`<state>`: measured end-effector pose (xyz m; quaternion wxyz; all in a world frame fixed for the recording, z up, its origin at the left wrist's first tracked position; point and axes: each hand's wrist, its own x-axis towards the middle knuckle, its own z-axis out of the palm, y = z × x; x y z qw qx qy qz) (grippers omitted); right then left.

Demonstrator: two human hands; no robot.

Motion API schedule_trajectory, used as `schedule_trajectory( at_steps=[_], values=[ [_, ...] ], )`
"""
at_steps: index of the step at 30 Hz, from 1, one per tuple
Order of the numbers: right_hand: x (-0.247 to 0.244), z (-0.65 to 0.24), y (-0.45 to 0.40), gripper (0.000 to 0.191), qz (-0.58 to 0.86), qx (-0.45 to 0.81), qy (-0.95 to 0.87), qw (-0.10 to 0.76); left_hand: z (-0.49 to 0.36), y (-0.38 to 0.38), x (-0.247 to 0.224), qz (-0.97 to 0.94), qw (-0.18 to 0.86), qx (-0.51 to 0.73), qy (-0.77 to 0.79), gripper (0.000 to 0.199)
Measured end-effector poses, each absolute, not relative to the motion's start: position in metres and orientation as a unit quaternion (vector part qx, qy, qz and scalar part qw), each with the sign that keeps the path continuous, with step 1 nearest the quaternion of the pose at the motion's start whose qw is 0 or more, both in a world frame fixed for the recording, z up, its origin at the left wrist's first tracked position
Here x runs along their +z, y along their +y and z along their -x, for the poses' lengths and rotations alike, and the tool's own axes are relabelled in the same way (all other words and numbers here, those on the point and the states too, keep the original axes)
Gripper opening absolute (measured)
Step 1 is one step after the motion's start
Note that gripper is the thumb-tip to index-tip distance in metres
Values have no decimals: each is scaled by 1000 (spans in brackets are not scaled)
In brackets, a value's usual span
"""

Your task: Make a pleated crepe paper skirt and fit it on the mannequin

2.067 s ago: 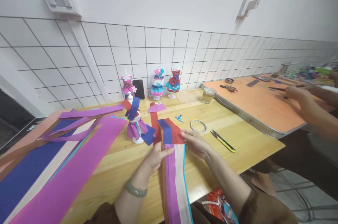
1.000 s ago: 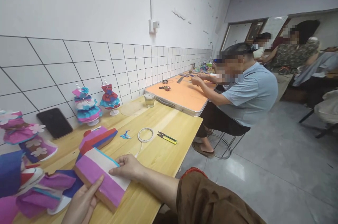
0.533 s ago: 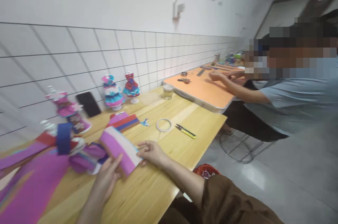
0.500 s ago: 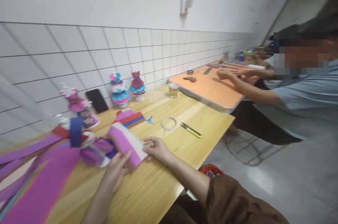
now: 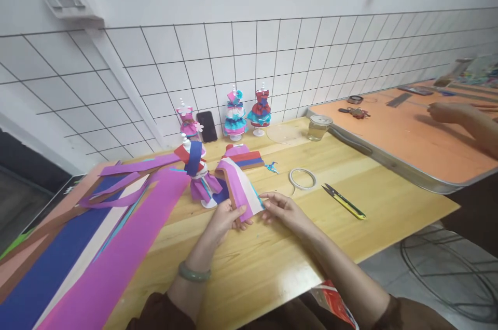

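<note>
Between my two hands is a layered strip of crepe paper (image 5: 241,184) in purple and cream with a thin blue edge. My left hand (image 5: 229,216) pinches its near end, thumb on top. My right hand (image 5: 283,210) has its fingertips closed on the blue edge at the right corner. Just left of the strip stands a small dress form (image 5: 205,186) with a purple paper skirt and red and blue bands across its top. Behind the strip lies a folded red and blue paper piece (image 5: 251,159). Yellow-handled thread snips (image 5: 347,204) and a tape roll (image 5: 291,180) lie to the right.
Long crepe paper strips (image 5: 136,231) cover the table's left side. Along the wall stand several dressed forms (image 5: 235,117), a phone (image 5: 207,126) and a lidded cup (image 5: 319,130). An orange table (image 5: 408,138) adjoins at right, with another person's hand (image 5: 459,114) over it.
My view has swung left, so the paper strips show more fully and the neighbouring person is mostly out of view. Both hands keep hold of the same layered crepe paper.
</note>
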<state>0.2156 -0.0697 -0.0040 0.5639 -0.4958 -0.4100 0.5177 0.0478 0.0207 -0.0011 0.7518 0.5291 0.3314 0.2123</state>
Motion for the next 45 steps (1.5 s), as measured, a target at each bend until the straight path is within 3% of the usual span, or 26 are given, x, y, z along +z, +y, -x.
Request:
schedule_trajectory(
  at_steps=[6, 17, 26, 33, 40, 43, 45],
  values=[
    [-2, -221, -52, 31, 511, 510, -449, 526, -46, 24, 3, -547, 743, 231, 310, 40],
    [23, -239, -26, 39, 528, 486, -579, 387, -44, 34, -1, -496, 761, 291, 300, 46],
    [-6, -237, -13, 26, 496, 539, -523, 436, -43, 35, -7, -483, 760, 295, 319, 44],
    [-9, -243, -15, 22, 515, 482, -553, 443, -48, 33, -8, -496, 743, 294, 339, 45],
    [3, -248, -21, 26, 545, 455, -551, 440, -50, 21, 1, -547, 624, 438, 346, 53],
    [9, -248, -22, 25, 545, 456, -537, 455, -48, 12, 4, -603, 610, 407, 314, 68],
    [12, -248, -23, 26, 544, 448, -536, 465, -47, 7, 3, -657, 577, 371, 314, 65]
  ],
)
